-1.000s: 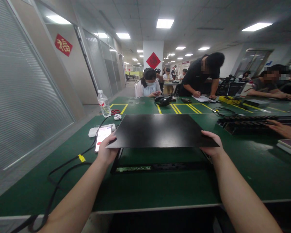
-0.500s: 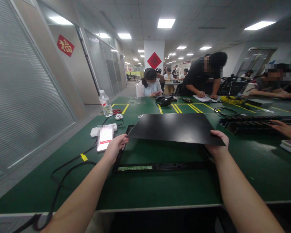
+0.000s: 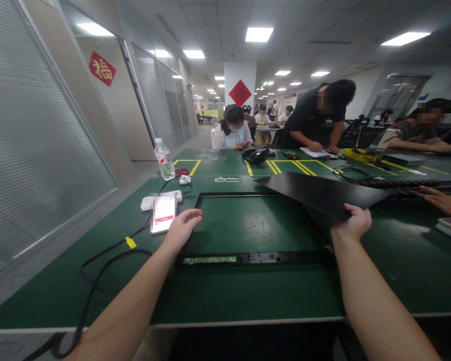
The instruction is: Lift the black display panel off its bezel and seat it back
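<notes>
A thin black rectangular panel [image 3: 319, 191] is held up and tilted above the right side of the table. My right hand [image 3: 351, 223] grips it by the near edge. Below it lies a black rectangular frame [image 3: 281, 257], its middle hollow, with a strip of green circuit board [image 3: 209, 260] along the near bar. My left hand [image 3: 186, 225] hovers beside the frame's left bar, fingers loosely stretched and nothing in them. The panel hides part of the frame's far right corner.
Left of the frame are a lit phone [image 3: 163, 214], a white mouse [image 3: 185, 179], a water bottle [image 3: 164, 161] and black cables. Small white pieces [image 3: 226, 179] lie beyond the frame. Another person's hand [image 3: 445, 201] rests near black parts at right. Other people sit or stand behind the table.
My left hand has let go of the panel. My right hand has swung the panel to the right, uncovering the frame and the white pieces behind it.
</notes>
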`<state>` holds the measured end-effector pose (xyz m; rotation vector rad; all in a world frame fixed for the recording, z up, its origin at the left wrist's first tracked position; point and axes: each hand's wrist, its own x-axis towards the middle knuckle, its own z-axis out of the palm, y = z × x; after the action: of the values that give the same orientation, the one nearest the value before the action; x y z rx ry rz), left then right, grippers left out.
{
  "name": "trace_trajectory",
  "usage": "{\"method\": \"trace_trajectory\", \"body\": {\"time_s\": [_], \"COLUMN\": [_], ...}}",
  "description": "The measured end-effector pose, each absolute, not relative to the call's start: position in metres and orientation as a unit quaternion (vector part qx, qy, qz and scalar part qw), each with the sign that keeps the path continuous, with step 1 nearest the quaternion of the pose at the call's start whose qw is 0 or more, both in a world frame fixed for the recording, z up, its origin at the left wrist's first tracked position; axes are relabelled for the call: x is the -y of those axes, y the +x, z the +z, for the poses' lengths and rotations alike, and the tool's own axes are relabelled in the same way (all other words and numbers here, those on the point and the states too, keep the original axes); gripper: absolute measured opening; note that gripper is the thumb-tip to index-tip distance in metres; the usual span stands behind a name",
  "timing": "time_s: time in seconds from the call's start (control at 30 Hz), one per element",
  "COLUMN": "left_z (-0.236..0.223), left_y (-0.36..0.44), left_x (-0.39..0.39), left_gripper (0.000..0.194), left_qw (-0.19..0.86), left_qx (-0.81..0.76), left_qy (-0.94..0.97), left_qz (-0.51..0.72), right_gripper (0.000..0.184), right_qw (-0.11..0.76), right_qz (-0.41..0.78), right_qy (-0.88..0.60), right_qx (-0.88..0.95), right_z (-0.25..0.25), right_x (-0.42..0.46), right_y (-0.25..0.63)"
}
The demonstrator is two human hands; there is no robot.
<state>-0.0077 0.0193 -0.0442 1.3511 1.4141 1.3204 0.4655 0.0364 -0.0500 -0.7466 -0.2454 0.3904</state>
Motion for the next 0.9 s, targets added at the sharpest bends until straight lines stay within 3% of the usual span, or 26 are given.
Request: {"method": "trace_trajectory", "body": {"time_s": [0.1, 0.37, 0.9], "left_z": [-0.041, -0.041, -0.039], "left_y": [-0.007, -0.006, -0.004], "left_x": [-0.016, -0.014, -0.007], "left_gripper": [0.034, 0.038, 0.034], "left_qw": [0.371, 0.341, 0.222], "left_qx": [-0.562, -0.577, -0.589], "left_qy": [0.549, 0.590, 0.708], "left_qz": [0.494, 0.451, 0.321], "right_gripper": [0.029, 0.038, 0.049], "right_qw": [0.908, 0.888, 0.795], "right_qz": [0.092, 0.073, 0.216], "right_qy": [-0.394, -0.448, -0.566], "right_qx": [0.107, 0.077, -0.023], "right_z": [-0.049, -0.049, -0.051], "right_x": [-0.036, -0.035, -0.037], "right_y": [0.460, 0.461, 0.461]}}
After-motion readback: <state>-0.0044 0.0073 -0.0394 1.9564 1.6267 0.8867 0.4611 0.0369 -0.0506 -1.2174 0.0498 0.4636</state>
